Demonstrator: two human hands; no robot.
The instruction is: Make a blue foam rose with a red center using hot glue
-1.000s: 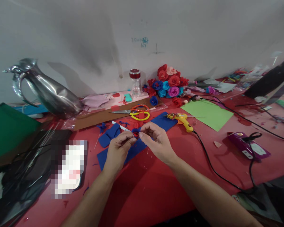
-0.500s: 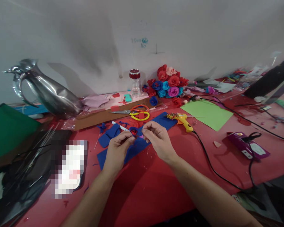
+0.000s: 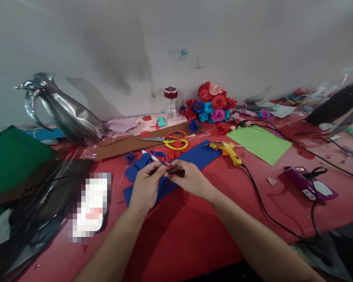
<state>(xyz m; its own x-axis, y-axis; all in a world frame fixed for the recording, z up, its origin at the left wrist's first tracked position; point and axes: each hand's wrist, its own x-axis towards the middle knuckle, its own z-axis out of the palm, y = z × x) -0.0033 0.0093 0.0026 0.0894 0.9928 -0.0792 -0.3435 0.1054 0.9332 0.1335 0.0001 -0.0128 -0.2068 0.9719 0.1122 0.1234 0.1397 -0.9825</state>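
My left hand [image 3: 147,184] pinches a small paper flower [image 3: 162,156], blue outside with a red centre, partly hidden by my fingers. Meeting it from the right, my right hand [image 3: 190,177] has its fingers closed at the flower's lower edge. Under both hands lies a long strip of blue crepe paper [image 3: 204,152]. A folded blue piece [image 3: 133,172] and a white pen [image 3: 149,155] are just left of the flower. Behind them rest yellow-handled scissors [image 3: 175,145]. To the right is a yellow glue gun [image 3: 231,152].
A steel jug [image 3: 72,113], a red-lidded glass jar [image 3: 171,103] and a bunch of paper flowers [image 3: 214,102] stand along the wall. Green paper [image 3: 260,145] and a purple power strip [image 3: 310,184] with black cables are on the right. A phone [image 3: 91,207] lies left.
My right hand has moved left and closed in on the flower, so its fingers now meet my left fingertips. The flower is more covered. The view has shifted slightly.
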